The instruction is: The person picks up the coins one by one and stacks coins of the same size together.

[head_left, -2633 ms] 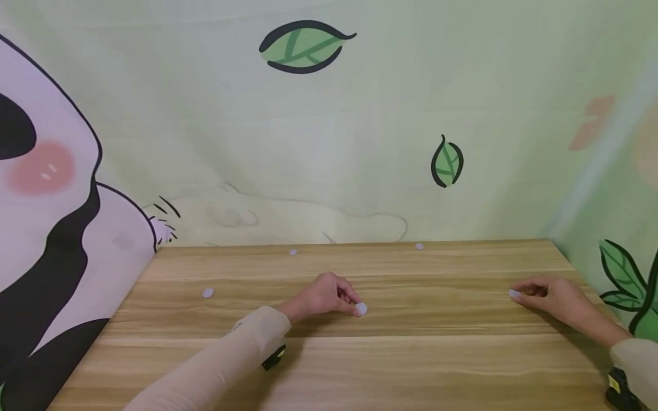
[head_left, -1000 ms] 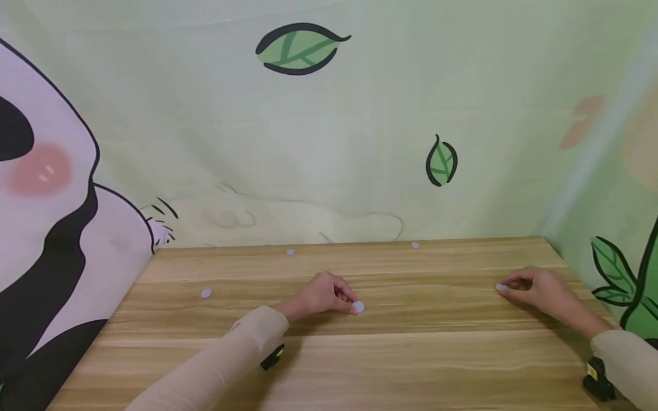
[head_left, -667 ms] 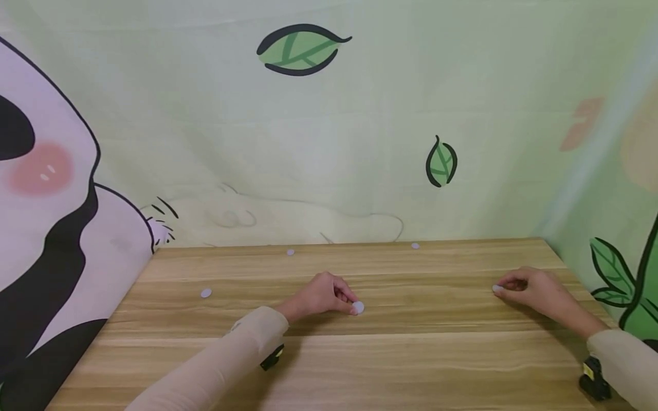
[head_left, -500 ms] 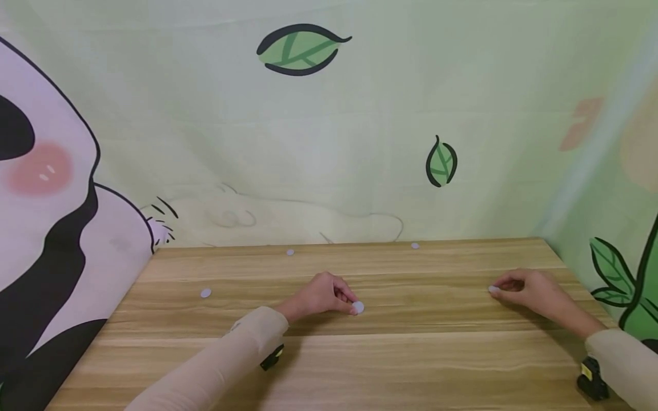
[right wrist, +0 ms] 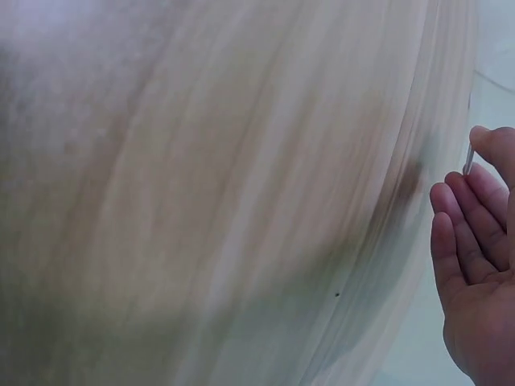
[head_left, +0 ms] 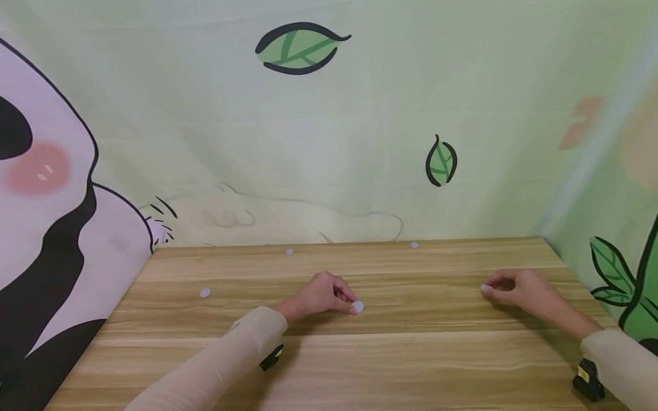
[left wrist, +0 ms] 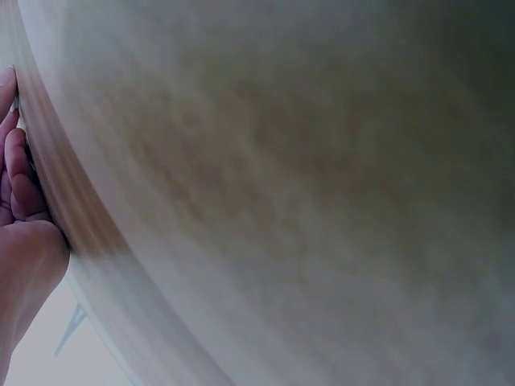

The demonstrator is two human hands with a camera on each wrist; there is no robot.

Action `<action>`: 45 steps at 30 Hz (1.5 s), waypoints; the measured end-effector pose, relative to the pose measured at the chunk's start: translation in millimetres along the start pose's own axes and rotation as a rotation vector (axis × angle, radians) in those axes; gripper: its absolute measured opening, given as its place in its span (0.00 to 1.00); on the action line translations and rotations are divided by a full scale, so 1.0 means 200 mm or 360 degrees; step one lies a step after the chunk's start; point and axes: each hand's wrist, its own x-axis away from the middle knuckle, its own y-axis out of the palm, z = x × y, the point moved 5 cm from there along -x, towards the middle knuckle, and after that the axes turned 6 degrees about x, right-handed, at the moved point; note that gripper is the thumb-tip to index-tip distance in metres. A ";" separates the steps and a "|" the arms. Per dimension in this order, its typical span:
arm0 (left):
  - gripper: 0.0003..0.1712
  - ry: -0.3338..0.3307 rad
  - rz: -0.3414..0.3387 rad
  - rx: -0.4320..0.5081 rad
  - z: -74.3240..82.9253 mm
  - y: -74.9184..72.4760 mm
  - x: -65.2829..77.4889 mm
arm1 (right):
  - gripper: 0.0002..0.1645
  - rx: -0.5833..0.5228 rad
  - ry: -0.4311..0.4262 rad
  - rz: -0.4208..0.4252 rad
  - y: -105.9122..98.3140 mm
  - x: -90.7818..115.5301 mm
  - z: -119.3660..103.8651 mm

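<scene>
Near the middle of the wooden table, my left hand (head_left: pixel 323 295) pinches a small white disc (head_left: pixel 358 307) between thumb and fingers, low at the tabletop. Over on the right, my right hand (head_left: pixel 529 291) pinches another small white disc (head_left: pixel 485 289) at its fingertips. In the right wrist view that disc (right wrist: pixel 469 158) appears edge-on as a thin pale strip between thumb and fingers. The left wrist view catches only part of the left hand (left wrist: pixel 22 233) at its left edge; the disc there cannot be made out.
Three more white discs lie on the table (head_left: pixel 329 365): a left disc (head_left: pixel 205 293), a back disc (head_left: pixel 290 252) and a back-right disc (head_left: pixel 414 245). Behind the table hangs a printed cloth (head_left: pixel 216 114) with leaves and a panda.
My right hand has moved leftward over the table with its disc, coming nearer to the left hand. The left hand has kept its place and its pinch.
</scene>
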 end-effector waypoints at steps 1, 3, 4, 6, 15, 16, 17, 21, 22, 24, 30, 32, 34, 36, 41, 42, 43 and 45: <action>0.07 0.0000 -0.0001 -0.0001 0.00 0.00 0.00 | 0.15 -0.0001 -0.0004 0.0000 0.00 0.00 -0.01; 0.07 0.0001 0.0000 -0.0005 0.00 0.00 0.00 | 0.15 0.0008 -0.0008 0.0008 0.00 0.00 -0.02; 0.07 0.0002 0.0001 -0.0010 0.00 0.00 0.00 | 0.15 0.0010 -0.0019 0.0015 -0.01 0.00 -0.03; 0.07 0.0002 0.0004 -0.0016 0.00 0.00 0.00 | 0.14 0.0016 -0.0041 0.0034 -0.01 -0.01 -0.05; 0.08 -0.0005 0.0005 -0.0003 0.00 0.00 -0.01 | 0.12 0.0031 -0.0125 0.0070 -0.02 -0.02 -0.11; 0.08 -0.0004 0.0006 -0.0001 0.00 0.00 -0.01 | 0.12 0.0031 -0.0128 0.0070 -0.02 -0.02 -0.12; 0.08 -0.0002 0.0007 -0.0002 0.00 0.00 -0.01 | 0.12 0.0034 -0.0135 0.0071 -0.01 -0.02 -0.12; 0.08 -0.0005 0.0006 0.0002 0.00 0.00 0.00 | 0.10 0.0015 -0.0179 0.0072 0.01 -0.02 -0.16; 0.08 -0.0006 0.0004 0.0002 0.00 0.00 0.00 | 0.10 0.0000 -0.0194 0.0070 0.01 -0.03 -0.17; 0.08 -0.0010 0.0000 0.0000 0.00 0.00 0.00 | 0.09 -0.0029 -0.0226 0.0068 0.02 -0.03 -0.19; 0.08 -0.0008 0.0004 -0.0003 0.00 0.00 -0.01 | 0.08 -0.0038 -0.0259 0.0074 0.04 -0.03 -0.22; 0.08 -0.0009 0.0005 -0.0006 0.00 0.00 0.00 | 0.08 -0.0038 -0.0277 0.0076 0.04 -0.03 -0.22; 0.08 -0.0009 0.0005 -0.0007 0.00 0.00 0.00 | 0.08 -0.0039 -0.0289 0.0081 0.05 -0.04 -0.23; 0.07 -0.0018 0.0004 -0.0012 0.00 0.00 0.00 | 0.08 -0.0042 -0.0295 0.0079 0.05 -0.04 -0.23; 0.07 -0.0029 0.0006 -0.0010 0.00 0.00 -0.01 | 0.09 -0.0031 -0.0283 0.0069 0.05 -0.04 -0.24; 0.07 -0.0030 0.0005 -0.0007 0.00 0.00 -0.01 | 0.09 -0.0033 -0.0289 0.0071 0.05 -0.04 -0.25; 0.07 -0.0031 0.0005 -0.0005 0.00 0.00 -0.01 | 0.09 -0.0034 -0.0299 0.0078 0.06 -0.04 -0.25; 0.07 -0.0034 0.0004 0.0001 0.00 0.00 0.00 | 0.08 -0.0041 -0.0318 0.0087 0.06 -0.05 -0.25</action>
